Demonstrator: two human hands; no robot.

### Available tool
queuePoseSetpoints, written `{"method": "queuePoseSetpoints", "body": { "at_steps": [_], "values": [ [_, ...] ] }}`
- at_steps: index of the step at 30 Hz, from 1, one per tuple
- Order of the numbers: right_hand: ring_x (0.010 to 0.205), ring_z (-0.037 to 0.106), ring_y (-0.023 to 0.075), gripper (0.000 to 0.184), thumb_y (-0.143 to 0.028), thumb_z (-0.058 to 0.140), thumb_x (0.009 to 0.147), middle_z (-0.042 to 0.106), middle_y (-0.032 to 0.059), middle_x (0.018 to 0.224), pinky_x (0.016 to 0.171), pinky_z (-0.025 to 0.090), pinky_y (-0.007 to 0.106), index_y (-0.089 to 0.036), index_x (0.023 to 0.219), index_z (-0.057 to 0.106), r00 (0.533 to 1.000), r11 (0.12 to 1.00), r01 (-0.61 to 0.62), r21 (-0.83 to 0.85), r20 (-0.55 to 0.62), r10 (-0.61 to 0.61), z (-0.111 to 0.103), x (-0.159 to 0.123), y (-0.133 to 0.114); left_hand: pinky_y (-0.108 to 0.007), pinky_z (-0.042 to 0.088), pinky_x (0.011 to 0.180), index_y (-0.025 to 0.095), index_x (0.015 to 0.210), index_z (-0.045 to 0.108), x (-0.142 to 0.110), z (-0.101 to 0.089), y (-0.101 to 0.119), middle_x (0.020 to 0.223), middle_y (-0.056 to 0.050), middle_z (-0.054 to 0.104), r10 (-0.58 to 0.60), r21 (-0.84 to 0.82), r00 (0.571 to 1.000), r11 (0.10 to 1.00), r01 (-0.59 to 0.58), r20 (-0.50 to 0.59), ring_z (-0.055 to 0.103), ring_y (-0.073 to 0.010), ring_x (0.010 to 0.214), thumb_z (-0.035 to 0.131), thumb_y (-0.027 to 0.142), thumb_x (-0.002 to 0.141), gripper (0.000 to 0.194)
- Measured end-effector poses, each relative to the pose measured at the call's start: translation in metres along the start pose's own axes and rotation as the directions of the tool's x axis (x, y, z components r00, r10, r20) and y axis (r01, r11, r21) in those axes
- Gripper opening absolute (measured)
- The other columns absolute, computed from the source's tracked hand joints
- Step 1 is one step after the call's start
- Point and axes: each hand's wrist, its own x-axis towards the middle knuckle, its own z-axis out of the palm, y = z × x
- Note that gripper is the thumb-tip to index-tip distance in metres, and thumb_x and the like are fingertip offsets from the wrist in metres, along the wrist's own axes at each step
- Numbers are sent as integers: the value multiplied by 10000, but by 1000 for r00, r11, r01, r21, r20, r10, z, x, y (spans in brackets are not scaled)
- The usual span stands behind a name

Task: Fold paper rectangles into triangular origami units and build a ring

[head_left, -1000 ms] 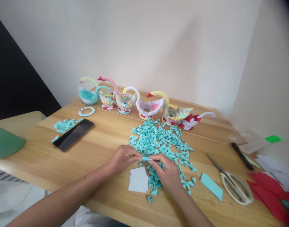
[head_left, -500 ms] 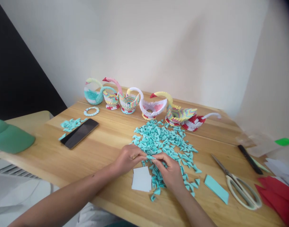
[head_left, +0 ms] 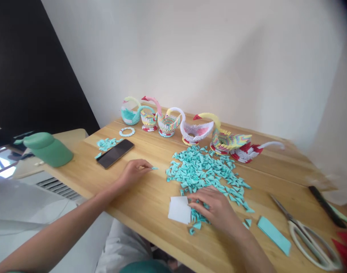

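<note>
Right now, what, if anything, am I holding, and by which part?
Your left hand pinches a folded turquoise paper piece by one end; whether your right hand holds anything can't be told.

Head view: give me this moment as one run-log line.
Left hand: pinches turquoise paper piece | Right hand: at turquoise pile, beside white paper | Rest: phone, scissors, swan figures on table

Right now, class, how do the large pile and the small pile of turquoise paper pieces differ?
The large pile spreads widely over the table, while the small pile covers only a little patch. The large pile is partly hidden by the right hand; the small pile has no hand over it and lies beside the phone. Both piles are turquoise.
</note>
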Motion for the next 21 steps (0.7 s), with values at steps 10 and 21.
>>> {"method": "queuePoseSetpoints", "body": {
  "at_steps": [10, 21],
  "values": [
    [985, 589, 248, 455, -379, 773, 724, 676, 38, 1071, 815, 420, 376, -274, 1141, 625, 969, 984, -32, -174, 238, 73, 11, 4, -19, -351, 483, 838, 176, 914, 686, -21, 1, -30, 982, -92, 695, 349, 290, 931, 885, -365, 106, 614, -210, 913, 537, 229, 894, 160],
    [956, 594, 244, 435, -268, 718, 800, 686, 60, 1004, 800, 417, 379, -226, 1210, 578, 966, 952, -89, -293, 208, 154, 20, 8, -16, -346, 495, 826, 173, 935, 669, -32, 14, 9, 999, -97, 682, 397, 233, 915, 899, -370, -78, 614, -201, 935, 503, 218, 915, 174]
  ]
}}
